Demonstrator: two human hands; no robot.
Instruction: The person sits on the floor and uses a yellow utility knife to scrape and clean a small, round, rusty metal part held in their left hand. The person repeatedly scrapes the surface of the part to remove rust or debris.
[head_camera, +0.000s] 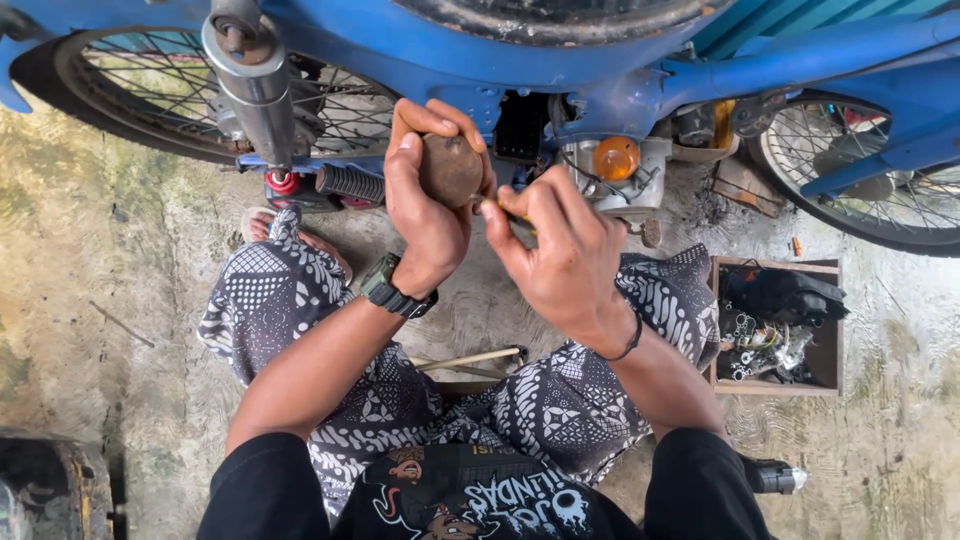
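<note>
My left hand (428, 195) is wrapped around a round, dirty brown part (449, 168), held up in front of the blue motorcycle (560, 60). My right hand (562, 250) pinches a thin yellow-handled tool (512, 215) whose tip touches the part's right side. The tool's tip is hidden between the fingers and the part. A dark watch sits on my left wrist, a thin black band on my right.
Spoked wheels (160, 80) and a chrome shock (255, 85) flank the bike; an orange lens (616, 158) sits on the engine. A wooden box of small parts (775, 325) lies at the right. A wooden-handled tool (470, 360) lies between my knees.
</note>
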